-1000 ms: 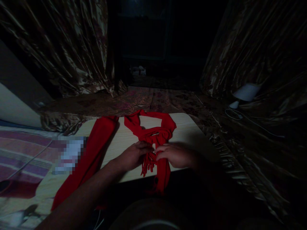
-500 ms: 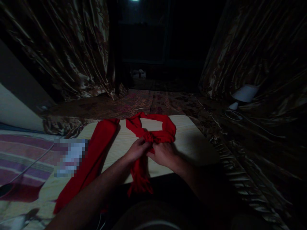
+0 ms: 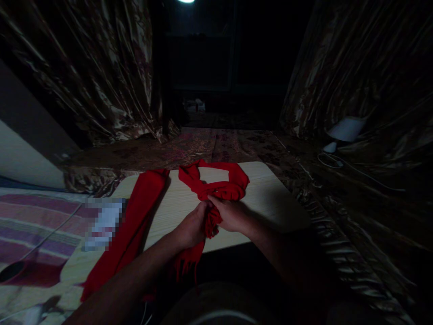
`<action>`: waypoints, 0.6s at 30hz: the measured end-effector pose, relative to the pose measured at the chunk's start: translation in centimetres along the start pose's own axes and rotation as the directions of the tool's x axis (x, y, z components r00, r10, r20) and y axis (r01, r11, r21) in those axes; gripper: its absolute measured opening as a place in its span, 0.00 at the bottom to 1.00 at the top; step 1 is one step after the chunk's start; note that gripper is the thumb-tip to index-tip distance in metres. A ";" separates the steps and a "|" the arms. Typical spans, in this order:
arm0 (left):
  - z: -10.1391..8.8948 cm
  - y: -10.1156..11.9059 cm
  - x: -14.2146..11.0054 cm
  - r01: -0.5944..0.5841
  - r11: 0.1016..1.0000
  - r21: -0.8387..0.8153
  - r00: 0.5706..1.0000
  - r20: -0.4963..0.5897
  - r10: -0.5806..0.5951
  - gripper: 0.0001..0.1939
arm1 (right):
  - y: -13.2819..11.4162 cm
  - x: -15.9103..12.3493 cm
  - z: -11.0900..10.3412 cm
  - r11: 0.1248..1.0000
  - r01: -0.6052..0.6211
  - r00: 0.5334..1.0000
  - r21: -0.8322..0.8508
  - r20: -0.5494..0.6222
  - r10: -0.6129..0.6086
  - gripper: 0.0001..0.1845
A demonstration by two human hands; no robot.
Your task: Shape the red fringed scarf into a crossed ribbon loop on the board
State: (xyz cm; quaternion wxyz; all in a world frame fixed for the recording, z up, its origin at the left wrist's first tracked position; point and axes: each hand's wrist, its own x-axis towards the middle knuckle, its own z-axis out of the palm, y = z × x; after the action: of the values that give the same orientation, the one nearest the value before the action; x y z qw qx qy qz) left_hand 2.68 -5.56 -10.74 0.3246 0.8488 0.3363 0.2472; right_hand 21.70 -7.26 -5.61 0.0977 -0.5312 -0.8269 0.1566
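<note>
Centrally, the red scarf (image 3: 238,177) lies on the pale wood-grained counter (image 3: 267,194), its open loop straight beyond my hands and longest from side to side. My left hand (image 3: 192,226) and right hand (image 3: 232,216) meet at the loop's near side, both closed on the gathered cloth; neither is the nearer. A short fringed bunch (image 3: 212,222) shows between them, pointing towards me, while a longer fringed tail (image 3: 189,257) drops past the near edge below my left hand. Leftward, and apart from the loop, a folded red cloth (image 3: 135,225) runs obliquely towards me. Beside it, a pixelated item (image 3: 105,223) bears no readable writing; I see no legible label or brand.
</note>
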 end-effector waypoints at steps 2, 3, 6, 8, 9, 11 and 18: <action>0.2 -0.1 -0.1 0.030 0.999 -0.035 0.999 -0.044 -0.032 0.35 | 0.3 -0.1 0.2 1.000 0.027 0.999 0.010 -0.026 -0.027 0.40; 0.2 -0.2 -0.3 0.036 0.999 -0.033 0.996 -0.075 -0.038 0.34 | 0.5 -0.1 0.4 0.999 0.048 0.998 0.015 -0.029 -0.048 0.35; 0.0 -0.4 -0.5 0.082 0.996 0.022 0.984 -0.158 -0.077 0.30 | 0.7 0.1 0.9 0.997 0.078 0.997 -0.006 0.000 -0.078 0.22; -0.2 -0.4 -0.5 0.109 0.992 0.059 0.979 -0.177 -0.097 0.27 | 0.4 0.4 1.1 0.997 0.072 0.997 -0.027 0.027 -0.071 0.17; -0.3 -0.5 -0.4 0.108 0.992 0.069 0.981 -0.171 -0.095 0.26 | 0.1 0.6 1.1 0.998 0.064 0.997 -0.026 0.036 -0.063 0.15; -0.4 -0.5 -0.1 0.088 0.993 0.075 0.986 -0.148 -0.077 0.25 | -0.3 1.2 1.2 0.998 0.050 0.998 0.028 0.038 -0.051 0.12; -1.6 -1.2 0.8 0.043 0.990 0.136 0.995 -0.096 -0.030 0.40 | 1.2 2.3 1.3 0.762 0.140 0.985 0.632 -0.171 -0.039 0.16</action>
State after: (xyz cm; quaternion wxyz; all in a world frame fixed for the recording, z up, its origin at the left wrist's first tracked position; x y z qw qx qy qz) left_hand 1.73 -3.72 -10.38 0.2535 0.8503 0.3830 0.2570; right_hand 21.33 -4.92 -7.25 0.3413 -0.4357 -0.7385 0.3850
